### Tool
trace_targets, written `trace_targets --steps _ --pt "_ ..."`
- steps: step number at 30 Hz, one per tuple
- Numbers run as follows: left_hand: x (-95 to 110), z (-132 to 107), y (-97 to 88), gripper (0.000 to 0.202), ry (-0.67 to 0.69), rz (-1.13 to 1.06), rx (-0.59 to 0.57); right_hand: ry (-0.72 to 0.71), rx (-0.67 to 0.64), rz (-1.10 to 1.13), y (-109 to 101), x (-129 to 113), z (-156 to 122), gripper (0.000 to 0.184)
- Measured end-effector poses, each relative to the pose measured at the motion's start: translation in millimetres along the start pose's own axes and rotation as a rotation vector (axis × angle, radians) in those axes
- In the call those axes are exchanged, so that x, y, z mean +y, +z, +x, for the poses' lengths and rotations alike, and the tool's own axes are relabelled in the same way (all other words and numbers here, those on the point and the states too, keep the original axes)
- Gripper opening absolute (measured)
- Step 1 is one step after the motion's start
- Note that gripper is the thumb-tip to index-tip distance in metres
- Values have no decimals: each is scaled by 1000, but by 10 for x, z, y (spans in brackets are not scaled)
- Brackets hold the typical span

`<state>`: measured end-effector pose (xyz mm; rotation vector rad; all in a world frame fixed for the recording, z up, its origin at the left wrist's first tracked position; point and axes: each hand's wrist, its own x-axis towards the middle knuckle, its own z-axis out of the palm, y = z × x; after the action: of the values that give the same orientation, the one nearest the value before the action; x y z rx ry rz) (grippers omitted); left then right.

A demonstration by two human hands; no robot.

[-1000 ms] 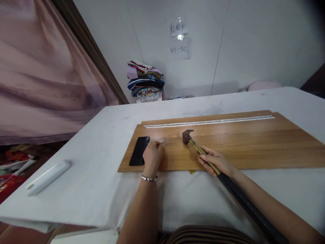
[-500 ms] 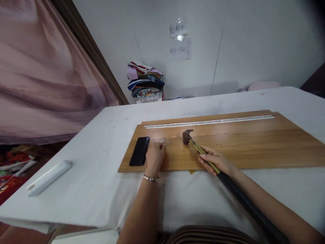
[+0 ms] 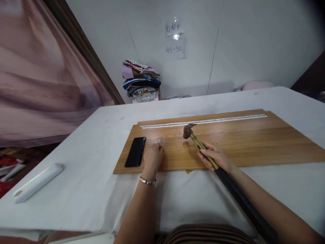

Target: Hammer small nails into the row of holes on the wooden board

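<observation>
My right hand (image 3: 215, 156) is wrapped round a claw hammer (image 3: 195, 137), gripping the yellowish neck above its long black grip. The rusty brown head hangs a little over a wooden board (image 3: 243, 142), claw pointing away from me. My left hand (image 3: 152, 157) rests on the board's left part, its fingers curled together at a small pile of silvery nails (image 3: 160, 141). The fingertips are partly hidden, so I cannot make out whether a nail is between them. Just left of that hand lies a black phone (image 3: 135, 151).
Two white measuring strips (image 3: 203, 122) run along the board's far side. Small dark specks (image 3: 214, 143) dot its middle. A white elongated object (image 3: 38, 183) lies left on the white-covered table (image 3: 83, 142). Behind the table stand stacked folded cloths (image 3: 142, 81); a pink curtain (image 3: 50, 67) hangs left.
The hammer's head has risen slightly off the board. My left hand stays at the nails, its fingers more curled. The whole view has shifted a little.
</observation>
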<state>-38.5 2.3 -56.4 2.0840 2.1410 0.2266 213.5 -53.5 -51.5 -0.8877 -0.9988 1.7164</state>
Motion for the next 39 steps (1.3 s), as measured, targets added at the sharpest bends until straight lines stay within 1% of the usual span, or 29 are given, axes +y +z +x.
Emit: trace_targets --steps 5,10,14,17,19,23,26,29,31,33,35,39 --pt "62 -20 -7 26 26 70 -7 -25 -13 10 -5 -21 2 42" --pt "193 -50 -5 29 113 148 -46 -34 -22 15 -32 -21 -7 33" --pt "215 -51 5 32 199 218 -77 -48 -27 33 -32 -73 -23 39" --pt "188 -35 7 32 232 196 -53 -53 -11 42 -21 -129 -35 45" --pt "188 -30 7 32 219 166 -42 -49 -7 43 -16 -151 -35 43" --pt "255 -54 -2 32 164 44 -67 -56 -22 40 -28 -141 -18 34" --pt "273 -68 -32 29 171 -20 -85 -70 -23 46 -45 -122 -4 33" --pt "180 -43 -92 26 138 -121 -78 -75 -30 44 -63 -127 1 36" --pt "75 -18 -145 27 32 -173 -33 -77 -36 38 -72 -138 2 38" --pt "-27 -3 -197 26 -19 -154 0 -73 -35 32 -78 -148 4 39" --pt "-95 1 -239 26 -33 -91 9 -65 -32 25 -75 -152 4 38" --pt "-103 15 -259 26 -29 5 13 -58 -33 3 -54 -143 1 33"
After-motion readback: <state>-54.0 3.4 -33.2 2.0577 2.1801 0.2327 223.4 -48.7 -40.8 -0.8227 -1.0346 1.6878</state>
